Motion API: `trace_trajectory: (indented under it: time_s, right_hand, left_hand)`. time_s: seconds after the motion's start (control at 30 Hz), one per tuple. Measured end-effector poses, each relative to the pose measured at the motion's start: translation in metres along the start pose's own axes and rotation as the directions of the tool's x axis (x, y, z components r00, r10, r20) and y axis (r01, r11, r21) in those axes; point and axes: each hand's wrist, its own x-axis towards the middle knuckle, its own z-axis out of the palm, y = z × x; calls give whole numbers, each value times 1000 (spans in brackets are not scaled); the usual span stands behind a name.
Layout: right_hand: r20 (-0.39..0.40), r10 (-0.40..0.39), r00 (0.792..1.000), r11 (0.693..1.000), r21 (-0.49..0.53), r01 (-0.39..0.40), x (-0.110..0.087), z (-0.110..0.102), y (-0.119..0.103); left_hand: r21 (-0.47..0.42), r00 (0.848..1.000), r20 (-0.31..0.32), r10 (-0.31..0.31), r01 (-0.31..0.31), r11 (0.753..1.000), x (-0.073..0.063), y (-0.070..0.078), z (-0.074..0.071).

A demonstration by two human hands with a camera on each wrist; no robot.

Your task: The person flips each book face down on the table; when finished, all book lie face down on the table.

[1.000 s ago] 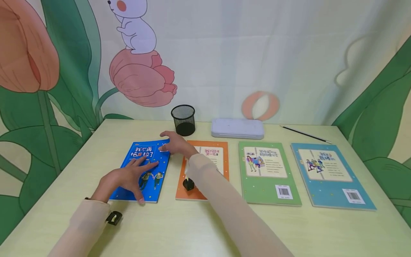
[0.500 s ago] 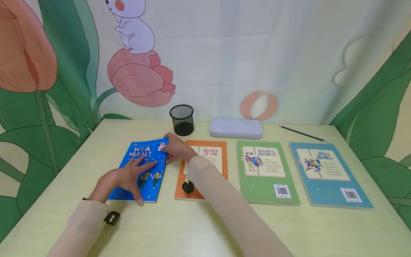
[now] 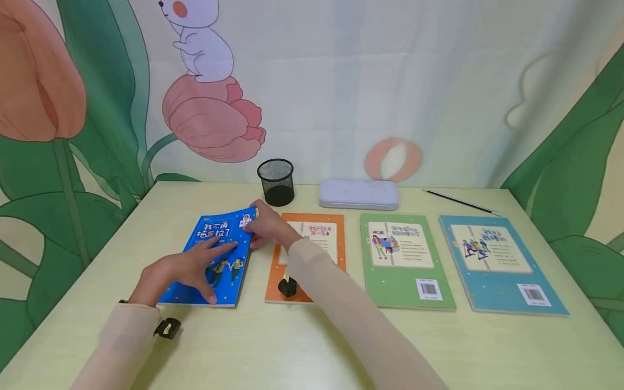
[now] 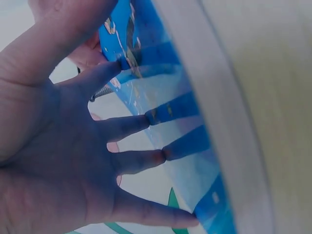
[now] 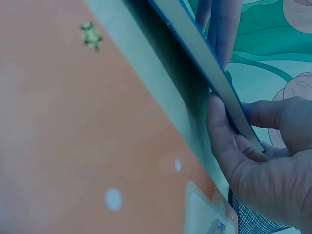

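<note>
A dark blue book (image 3: 216, 254) lies at the left of the table, its right edge lifted a little. My left hand (image 3: 187, 269) lies flat on its cover with fingers spread; the left wrist view shows my left hand (image 4: 97, 141) with fingertips pressed on the blue book (image 4: 161, 92). My right hand (image 3: 265, 227) pinches the book's far right corner. In the right wrist view, my right hand (image 5: 248, 141) has its thumb under and its fingers over the edge of the blue book (image 5: 204, 58), raised above the orange book (image 5: 73, 146).
An orange book (image 3: 317, 244), a green book (image 3: 402, 260) and a light blue book (image 3: 497, 262) lie in a row to the right. Behind them stand a black mesh pen cup (image 3: 276, 181), a grey case (image 3: 359, 194) and a pencil (image 3: 460, 202).
My right hand came down from above the blue book's far right corner, took hold of it and lifted that edge slightly. My left hand stayed flat on the cover.
</note>
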Motion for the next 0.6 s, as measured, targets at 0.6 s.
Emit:
trace_trajectory:
  time_s: [0.6]
  right_hand:
    - [-48, -79, 996, 961, 263, 89, -12, -9, -25]
  left_hand:
    - [-131, 990, -91, 109, -120, 984, -21, 4, -25]
